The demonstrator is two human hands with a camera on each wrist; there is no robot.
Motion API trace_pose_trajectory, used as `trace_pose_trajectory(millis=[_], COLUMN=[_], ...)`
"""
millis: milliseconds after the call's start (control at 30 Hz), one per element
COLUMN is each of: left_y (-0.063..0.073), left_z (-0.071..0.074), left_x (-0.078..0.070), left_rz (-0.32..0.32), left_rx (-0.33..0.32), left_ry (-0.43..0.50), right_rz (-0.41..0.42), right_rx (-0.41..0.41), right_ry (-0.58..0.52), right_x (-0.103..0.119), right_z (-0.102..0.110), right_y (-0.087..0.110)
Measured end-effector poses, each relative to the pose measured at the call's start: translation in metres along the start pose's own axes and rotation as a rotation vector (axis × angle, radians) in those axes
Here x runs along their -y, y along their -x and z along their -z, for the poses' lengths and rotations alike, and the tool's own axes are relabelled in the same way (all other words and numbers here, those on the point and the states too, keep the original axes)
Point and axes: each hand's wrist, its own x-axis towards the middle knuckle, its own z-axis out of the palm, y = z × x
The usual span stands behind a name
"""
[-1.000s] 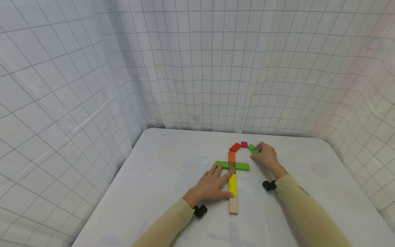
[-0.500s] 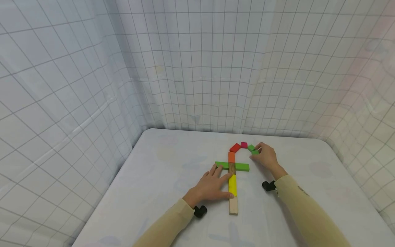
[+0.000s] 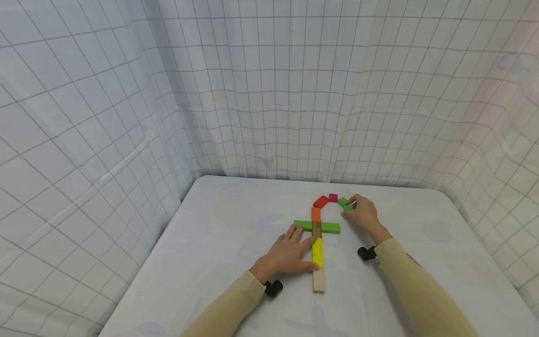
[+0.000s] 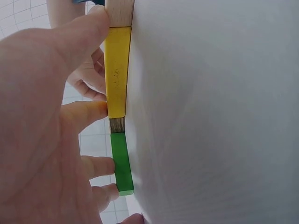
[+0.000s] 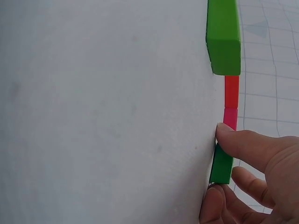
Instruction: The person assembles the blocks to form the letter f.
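Observation:
My left hand rests with fingers spread along a row of flat wooden blocks. Its thumb and forefinger touch the yellow block; in the left wrist view, other fingertips touch the green bar. Thumb and fingers of my right hand pinch a small green block on the table. Beside that block lies another small green one. A pink block, a red one and an orange one continue the curve down to a brown block.
Below the yellow block lies a plain wood block. Right of the brown block a green bar sticks out, between the hands. The white-covered table is enclosed by white gridded curtains at the back and sides.

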Motion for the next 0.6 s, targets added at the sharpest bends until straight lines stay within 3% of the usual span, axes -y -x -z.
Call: trace_pose_trajectory(millis=[367,600], left_y=[0.0004,-0.0017], left_z=[0.0018,-0.0006], left_x=[-0.0013,0.0002], left_rz=[0.008,0.006], left_rx=[0.001,-0.017], left_ry=[-0.001,-0.001], right_rz=[0.003,-0.001], right_rx=[0.006,0.056], right_ry=[0.003,0.001], right_x=[0.0017,0.0039], right_z=[0.0008,0.0058], right_y=[0.0007,0.0035])
